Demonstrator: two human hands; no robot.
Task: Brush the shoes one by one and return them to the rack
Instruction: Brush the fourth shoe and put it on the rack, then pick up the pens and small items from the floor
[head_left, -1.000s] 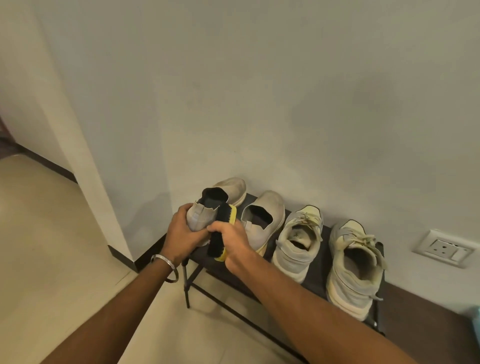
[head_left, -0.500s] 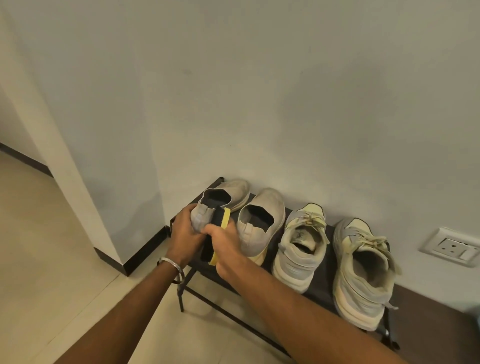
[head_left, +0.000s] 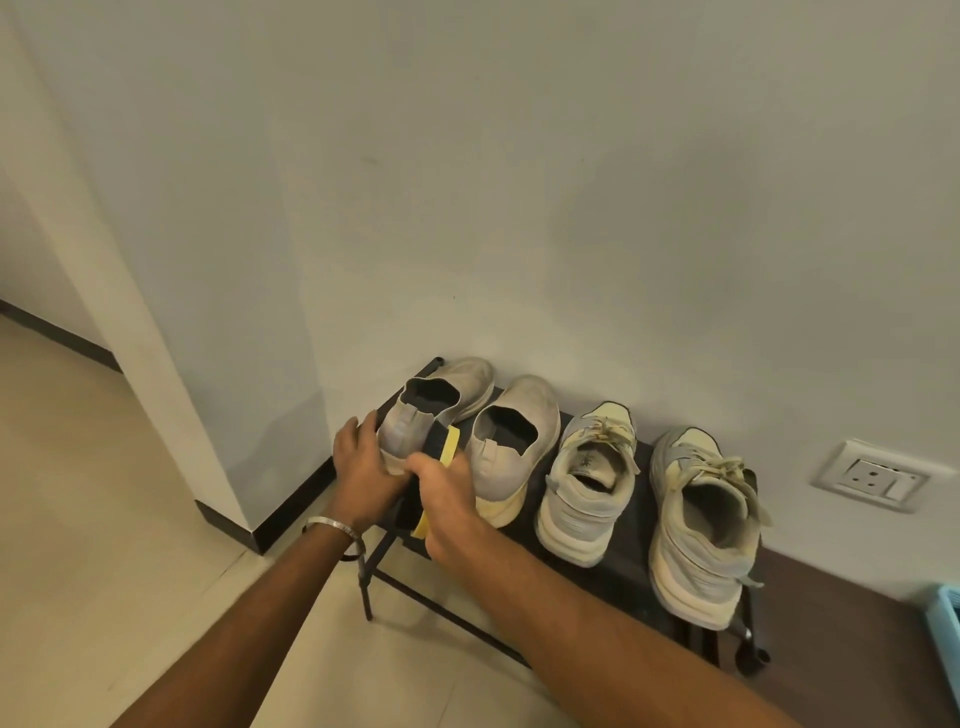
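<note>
Black rack (head_left: 618, 571) carrying four pale shoes, we grip the leftmost shoe (head_left: 431, 410) with our left hand (head_left: 363, 467), right hand (head_left: 447, 499) clasping the yellow brush (head_left: 444, 452) against it

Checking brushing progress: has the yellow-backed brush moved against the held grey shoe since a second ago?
Yes. The yellow-backed black-bristled brush slid down the grey slip-on shoe's heel, toward the black metal rack.

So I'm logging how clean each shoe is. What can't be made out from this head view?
- Heel and right side of the held slip-on shoe: covered by the left hand, right hand and brush.
- Brush bristles: dark, partly behind the right hand.
- All soles: face down on the rack.
- Blue object: cut off by the right edge.
</note>
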